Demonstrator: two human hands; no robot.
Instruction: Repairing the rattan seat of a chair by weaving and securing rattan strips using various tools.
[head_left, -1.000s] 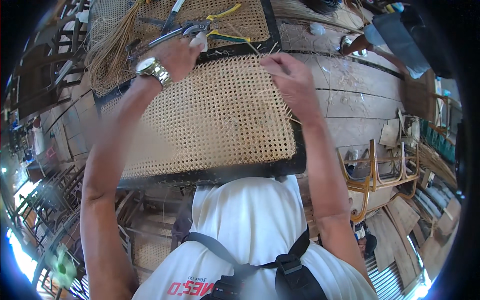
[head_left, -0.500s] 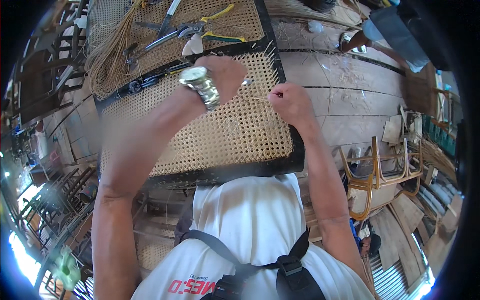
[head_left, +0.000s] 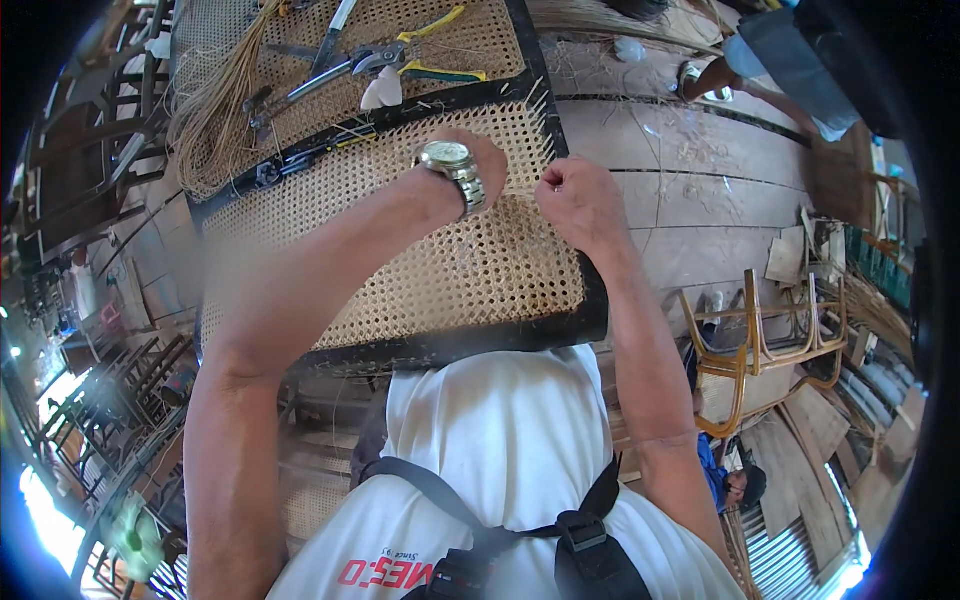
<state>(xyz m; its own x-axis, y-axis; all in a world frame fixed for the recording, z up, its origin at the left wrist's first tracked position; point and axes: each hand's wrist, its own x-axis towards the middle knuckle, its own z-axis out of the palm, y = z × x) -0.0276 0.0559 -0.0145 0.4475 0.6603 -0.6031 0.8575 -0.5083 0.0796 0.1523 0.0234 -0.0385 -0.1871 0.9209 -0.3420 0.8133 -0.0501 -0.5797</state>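
Across my lap lies a cane webbing panel (head_left: 430,270) in a black frame (head_left: 480,338). My left hand (head_left: 487,160), with a metal watch (head_left: 447,158) at its wrist, is low over the webbing near its right side. Its fingers curl underneath, and what they hold is hidden. At the frame's right edge my right hand (head_left: 588,203) is closed in a fist, thumb against finger. It pinches a thin cane strand (head_left: 522,191) that runs left over the webbing toward the left hand. Short strand ends stick out along the panel's upper right edge.
On the cane beyond lie yellow-handled pliers (head_left: 440,72), other hand tools (head_left: 325,80), a white lump (head_left: 381,90) and a bundle of loose strands (head_left: 225,110). Wooden chair frames (head_left: 755,350) stand at right. Another person's foot (head_left: 700,85) is at the upper right.
My left hand has moved right and slightly down, closer to my right hand, and its wrist has turned. The right hand stays nearly in place.
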